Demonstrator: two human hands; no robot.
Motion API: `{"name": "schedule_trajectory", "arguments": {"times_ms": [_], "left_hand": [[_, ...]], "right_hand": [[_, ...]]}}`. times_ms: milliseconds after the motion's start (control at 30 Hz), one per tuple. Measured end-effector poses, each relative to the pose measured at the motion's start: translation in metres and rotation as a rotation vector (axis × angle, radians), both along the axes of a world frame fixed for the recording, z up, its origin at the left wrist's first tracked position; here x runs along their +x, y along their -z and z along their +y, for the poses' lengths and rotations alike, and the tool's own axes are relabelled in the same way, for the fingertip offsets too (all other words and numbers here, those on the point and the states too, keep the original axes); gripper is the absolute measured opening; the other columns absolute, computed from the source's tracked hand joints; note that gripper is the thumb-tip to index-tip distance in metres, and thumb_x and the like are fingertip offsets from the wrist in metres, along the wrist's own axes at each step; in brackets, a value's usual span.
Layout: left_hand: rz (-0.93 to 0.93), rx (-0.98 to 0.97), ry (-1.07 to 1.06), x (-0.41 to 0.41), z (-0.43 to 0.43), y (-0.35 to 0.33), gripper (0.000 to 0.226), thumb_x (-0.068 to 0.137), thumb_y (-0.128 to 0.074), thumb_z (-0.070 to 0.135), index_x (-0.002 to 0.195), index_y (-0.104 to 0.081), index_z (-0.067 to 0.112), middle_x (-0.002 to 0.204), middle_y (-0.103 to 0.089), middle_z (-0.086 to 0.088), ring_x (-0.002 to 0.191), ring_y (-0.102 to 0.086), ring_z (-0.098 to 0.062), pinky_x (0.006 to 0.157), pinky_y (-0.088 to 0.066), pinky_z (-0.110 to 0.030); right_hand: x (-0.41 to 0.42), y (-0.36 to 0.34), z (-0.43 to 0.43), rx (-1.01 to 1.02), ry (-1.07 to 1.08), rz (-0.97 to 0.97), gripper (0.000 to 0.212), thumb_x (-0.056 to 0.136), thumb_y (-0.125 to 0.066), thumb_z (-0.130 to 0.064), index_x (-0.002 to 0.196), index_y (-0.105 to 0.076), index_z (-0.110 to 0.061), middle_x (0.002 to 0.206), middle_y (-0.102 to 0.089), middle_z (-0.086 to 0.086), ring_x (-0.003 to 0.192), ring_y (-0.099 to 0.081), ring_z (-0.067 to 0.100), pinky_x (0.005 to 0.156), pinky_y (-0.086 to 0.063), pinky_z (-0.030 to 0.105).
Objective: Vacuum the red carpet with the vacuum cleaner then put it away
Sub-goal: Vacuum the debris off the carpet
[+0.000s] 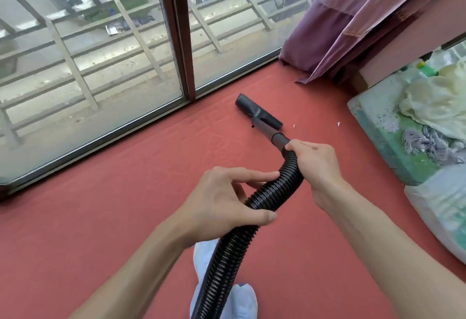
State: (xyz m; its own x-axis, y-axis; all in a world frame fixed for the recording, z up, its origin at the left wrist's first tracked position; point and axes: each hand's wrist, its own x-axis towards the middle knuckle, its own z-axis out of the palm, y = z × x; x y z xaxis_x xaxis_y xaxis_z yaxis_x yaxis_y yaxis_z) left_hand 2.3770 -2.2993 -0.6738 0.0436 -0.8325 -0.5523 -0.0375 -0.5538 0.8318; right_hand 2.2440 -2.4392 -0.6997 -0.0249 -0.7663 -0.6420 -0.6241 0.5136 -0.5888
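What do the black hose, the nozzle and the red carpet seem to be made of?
The hose: likely flexible plastic, glossy; its ribbed rings catch the light. The nozzle: seemingly hard plastic, matte dark grey; smooth and dull. The red carpet: probably short-pile textile, matte; faint pressed pattern, no shine.

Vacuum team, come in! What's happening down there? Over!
Left hand, right hand both gripping hose. Nozzle down on red carpet. White scraps right of nozzle.
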Motion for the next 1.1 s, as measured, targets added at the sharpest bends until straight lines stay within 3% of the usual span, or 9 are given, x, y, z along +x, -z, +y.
{"name": "schedule_trajectory", "arguments": {"times_ms": [200,333,433,533,633,733,833,867,1100], "left_hand": [[0.061,0.003,0.076,0.0,0.01,-0.016,0.056,0.068,-0.089,0.018,0.109,-0.072,0.051,0.096,-0.072,0.01,0.068,-0.054,-0.012,0.071,-0.049,-0.028],[0.054,0.021,0.031,-0.005,0.003,-0.01,0.054,0.069,-0.089,0.016,0.109,-0.073,0.047,0.098,-0.072,0.008,0.069,-0.058,-0.025,0.074,-0.055,-0.042],[0.026,0.043,0.004,-0.015,-0.006,0.005,0.052,0.068,-0.089,0.018,0.11,-0.074,0.046,0.097,-0.072,0.013,0.064,-0.06,-0.015,0.071,-0.057,-0.042],[-0.032,0.065,-0.025,-0.036,-0.015,0.025,0.052,0.07,-0.087,0.022,0.115,-0.071,0.043,0.099,-0.072,0.016,0.056,-0.061,-0.004,0.059,-0.05,-0.02],[-0.109,0.067,-0.034,-0.06,-0.025,0.042,0.055,0.07,-0.086,0.029,0.12,-0.068,0.044,0.106,-0.072,0.017,0.063,-0.063,-0.004,0.074,-0.056,-0.027],[-0.118,0.043,-0.007,-0.074,-0.031,0.044,0.057,0.07,-0.085,0.029,0.123,-0.068,0.043,0.109,-0.073,0.016,0.064,-0.062,-0.006,0.083,-0.058,-0.035],[-0.03,0.037,0.018,-0.067,-0.032,0.035,0.056,0.071,-0.086,0.022,0.12,-0.07,0.042,0.105,-0.074,0.018,0.059,-0.063,-0.006,0.073,-0.058,-0.029],[0.008,0.041,0.041,-0.062,-0.033,0.031,0.055,0.072,-0.086,0.018,0.12,-0.07,0.042,0.104,-0.074,0.018,0.058,-0.063,-0.007,0.068,-0.056,-0.025],[0.032,0.053,0.136,-0.06,-0.047,0.021,0.057,0.073,-0.086,0.013,0.121,-0.071,0.039,0.091,-0.074,0.016,0.055,-0.064,-0.005,0.058,-0.048,-0.015]], "right_hand": [[-0.021,-0.015,0.024,0.054,0.086,-0.063,0.026,0.09,-0.061,-0.027,0.096,-0.07,-0.003,0.08,-0.055,0.001,0.07,-0.047,0.015,0.06,-0.036,0.028],[-0.022,0.003,0.021,0.075,0.112,-0.092,0.022,0.087,-0.063,-0.034,0.078,-0.061,-0.014,0.074,-0.051,-0.001,0.071,-0.048,0.018,0.069,-0.04,0.032],[-0.027,0.023,0.012,0.044,0.126,-0.105,0.018,0.084,-0.065,-0.035,0.077,-0.059,-0.019,0.075,-0.055,-0.003,0.075,-0.053,0.018,0.076,-0.046,0.034],[-0.033,0.041,0.005,0.019,0.176,-0.072,0.045,0.083,-0.068,-0.037,0.124,-0.064,-0.017,0.114,-0.067,0.0,0.105,-0.062,0.02,0.1,-0.048,0.038],[-0.043,0.055,0.001,-0.018,0.226,-0.066,0.064,0.085,-0.068,-0.035,0.142,-0.052,-0.013,0.138,-0.059,0.001,0.121,-0.058,0.018,0.107,-0.043,0.035],[-0.054,0.057,-0.003,-0.085,0.316,-0.029,0.045,0.085,-0.067,-0.027,0.128,-0.064,-0.014,0.113,-0.066,-0.003,0.101,-0.06,0.016,0.092,-0.044,0.027],[-0.064,0.051,-0.006,-0.143,0.397,-0.003,0.016,0.079,-0.065,-0.027,0.087,-0.071,-0.015,0.075,-0.059,-0.004,0.075,-0.051,0.018,0.07,-0.039,0.029],[-0.066,0.047,-0.005,-0.153,0.416,-0.001,0.021,0.078,-0.065,-0.028,0.078,-0.066,-0.007,0.067,-0.054,-0.004,0.07,-0.047,0.018,0.067,-0.037,0.029],[-0.08,0.035,-0.009,-0.097,0.459,0.0,0.017,0.078,-0.067,-0.027,0.071,-0.068,-0.011,0.061,-0.048,-0.003,0.062,-0.041,0.016,0.061,-0.034,0.029]]}}
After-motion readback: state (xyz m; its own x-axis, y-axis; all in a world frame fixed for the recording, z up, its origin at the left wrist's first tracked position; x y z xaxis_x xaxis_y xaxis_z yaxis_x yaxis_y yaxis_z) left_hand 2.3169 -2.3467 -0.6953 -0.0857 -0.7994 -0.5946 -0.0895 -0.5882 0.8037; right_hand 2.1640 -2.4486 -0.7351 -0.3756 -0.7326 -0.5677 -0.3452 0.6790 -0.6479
